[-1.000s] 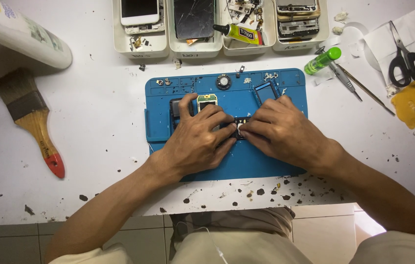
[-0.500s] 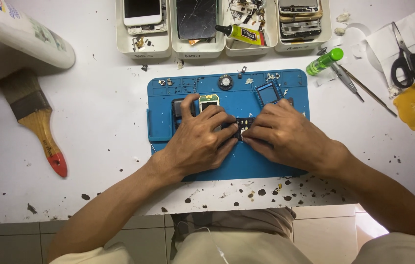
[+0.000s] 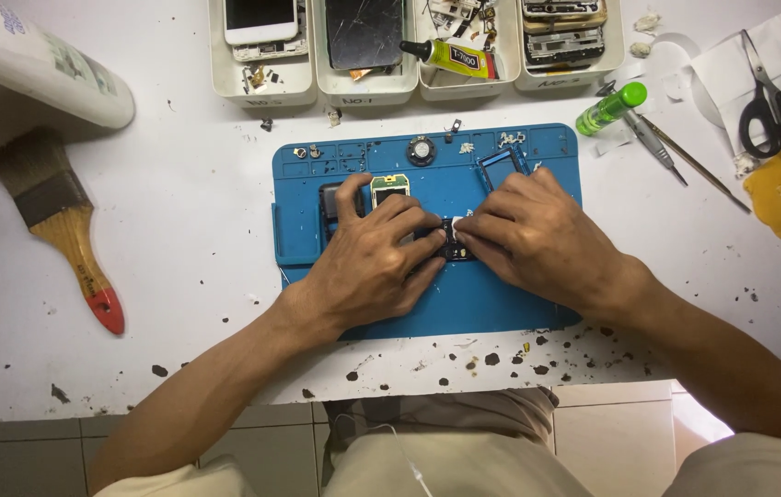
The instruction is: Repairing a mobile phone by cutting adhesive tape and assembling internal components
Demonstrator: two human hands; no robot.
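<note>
Both hands have stayed at mid-frame over the last second, barely shifted — the work looks like fine seating, not a move. My left hand (image 3: 367, 267) and right hand (image 3: 538, 241) pinch the small dark phone part with a white tab (image 3: 452, 237) between fingertips, grip narrow, on the blue rubber repair mat (image 3: 464, 304). Top centre — a yellow glue tube with black nozzle (image 3: 450, 59) in a white tray (image 3: 367, 90). Upper left, a white bottle (image 3: 36, 66) with a pale printed label.
</note>
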